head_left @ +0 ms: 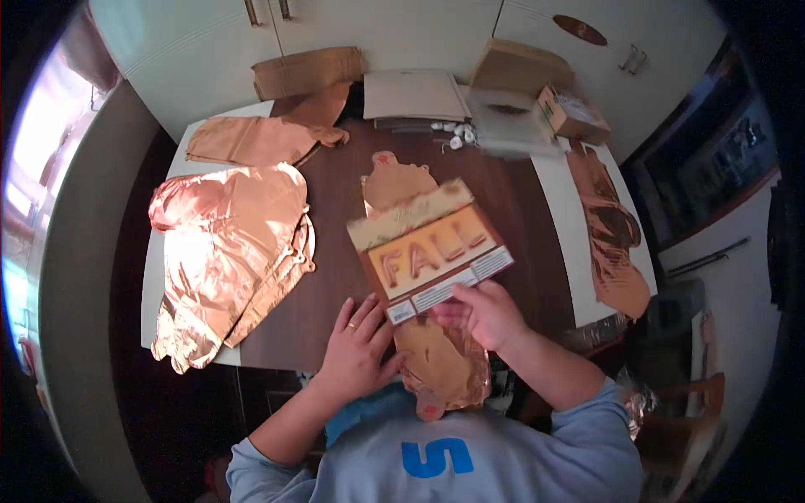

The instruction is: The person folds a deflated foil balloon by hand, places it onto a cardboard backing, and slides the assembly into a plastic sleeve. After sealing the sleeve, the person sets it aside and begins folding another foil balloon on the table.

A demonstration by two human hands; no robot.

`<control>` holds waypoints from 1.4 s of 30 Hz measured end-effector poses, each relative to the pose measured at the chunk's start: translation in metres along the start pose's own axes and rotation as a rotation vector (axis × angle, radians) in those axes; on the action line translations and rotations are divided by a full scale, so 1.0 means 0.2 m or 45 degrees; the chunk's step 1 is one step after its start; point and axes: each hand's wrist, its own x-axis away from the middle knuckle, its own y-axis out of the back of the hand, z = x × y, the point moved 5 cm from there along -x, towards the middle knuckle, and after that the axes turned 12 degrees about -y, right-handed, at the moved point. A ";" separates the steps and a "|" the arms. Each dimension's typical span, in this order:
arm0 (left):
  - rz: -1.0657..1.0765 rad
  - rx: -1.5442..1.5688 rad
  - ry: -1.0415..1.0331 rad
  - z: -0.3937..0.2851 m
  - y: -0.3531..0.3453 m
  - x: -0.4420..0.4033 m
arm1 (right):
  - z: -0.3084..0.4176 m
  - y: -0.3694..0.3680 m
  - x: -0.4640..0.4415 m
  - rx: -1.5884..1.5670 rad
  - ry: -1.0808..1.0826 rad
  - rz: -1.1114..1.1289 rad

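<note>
My right hand point(484, 315) grips the lower edge of a flat printed card packet point(432, 256) with FALL in balloon-style letters, thumb on top. The packet is tilted above a flat copper-coloured foil balloon point(444, 365). That balloon lies lengthwise in front of me, and its middle is hidden behind the packet; its far end shows beyond the packet's top. My left hand point(360, 345) rests with fingers spread beside the packet's lower left corner, its thumb at the balloon's edge. Whether its fingertips touch the packet, I cannot tell.
Shiny copper foil balloons point(235, 243) are piled on the table's left, with more folded foil point(251, 141) behind. On the right lies another foil strip point(608, 230). At the back stand white card sheets point(415, 94), a cardboard box point(574, 115) and small white spools point(457, 134).
</note>
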 end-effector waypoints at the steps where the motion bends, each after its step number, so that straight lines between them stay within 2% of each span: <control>1: -0.039 -0.012 -0.001 -0.01 0.02 0.03 | -0.06 0.01 0.05 -0.032 -0.101 -0.006; 4: -0.262 0.002 0.052 0.01 0.10 0.14 | -0.01 0.02 0.23 0.126 -0.468 0.193; 5: -0.328 -0.159 0.036 0.00 0.13 0.14 | 0.04 0.05 0.29 0.264 -0.464 0.214; 8: -0.313 -0.070 0.064 -0.02 0.15 0.13 | 0.22 0.14 0.44 1.221 -0.316 0.048; 11: -0.084 0.055 -0.036 -0.02 0.09 0.08 | 0.28 0.06 0.54 2.316 0.700 -0.094; 13: 0.120 0.095 -0.053 0.00 0.05 0.05 | 0.20 0.04 0.53 2.546 0.992 -0.129; 14: 0.123 0.099 -0.068 0.02 0.05 0.04 | 0.14 0.03 0.51 2.651 1.150 -0.152; 15: 0.124 0.100 -0.085 0.04 0.05 0.03 | 0.09 0.04 0.48 2.629 1.067 -0.079; 18: 0.175 0.132 -0.114 0.07 0.05 0.02 | -0.06 0.09 0.37 2.811 1.412 -0.153; 22: 0.217 0.134 -0.096 0.05 0.05 0.04 | -0.12 0.11 0.37 2.587 1.686 -0.226; 26: 0.230 0.026 -0.110 -0.03 0.05 0.08 | -0.16 0.15 0.39 2.483 1.742 -0.219; 31: 0.063 -0.160 -0.189 -0.08 -0.04 0.14 | -0.14 0.15 0.42 2.305 1.795 -0.143; 34: -0.040 -0.213 -0.218 -0.09 -0.06 0.16 | -0.09 0.09 0.45 2.291 1.838 -0.294; 37: -0.122 -0.200 -0.240 -0.09 -0.05 0.17 | -0.10 0.12 0.40 2.331 1.791 -0.201; 42: -0.200 -0.216 -0.280 -0.09 -0.06 0.18 | -0.11 0.12 0.41 2.264 1.735 -0.204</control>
